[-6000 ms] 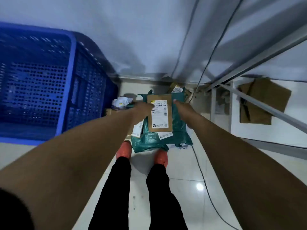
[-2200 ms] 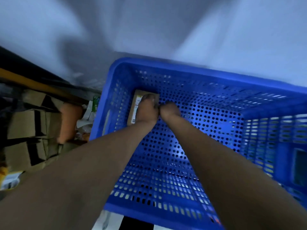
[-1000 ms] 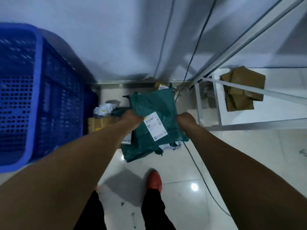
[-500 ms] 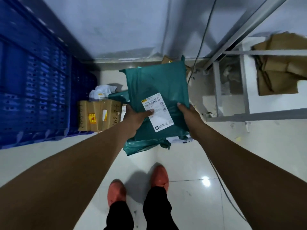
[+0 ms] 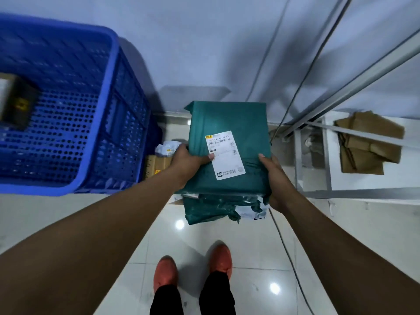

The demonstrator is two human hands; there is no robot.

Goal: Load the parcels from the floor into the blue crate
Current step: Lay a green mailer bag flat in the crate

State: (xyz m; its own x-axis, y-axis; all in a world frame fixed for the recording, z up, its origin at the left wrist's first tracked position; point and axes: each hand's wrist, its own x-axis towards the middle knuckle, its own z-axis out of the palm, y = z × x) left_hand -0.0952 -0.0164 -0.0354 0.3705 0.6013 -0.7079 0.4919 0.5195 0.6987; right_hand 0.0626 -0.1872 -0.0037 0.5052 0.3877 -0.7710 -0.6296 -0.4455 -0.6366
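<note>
Head view: your left grip and right grip clasp the green parcel by its near edges, up off the floor, right of the blue crate. One box lies inside the crate; a green bag and a brown carton are yet to load.

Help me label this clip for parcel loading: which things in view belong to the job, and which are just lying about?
Job: green parcel, gripped by left hand and right hand; blue crate; box in the crate; green bags, brown box and white packet on the floor.
Lying about: flattened cardboard; metal frame; cable.
</note>
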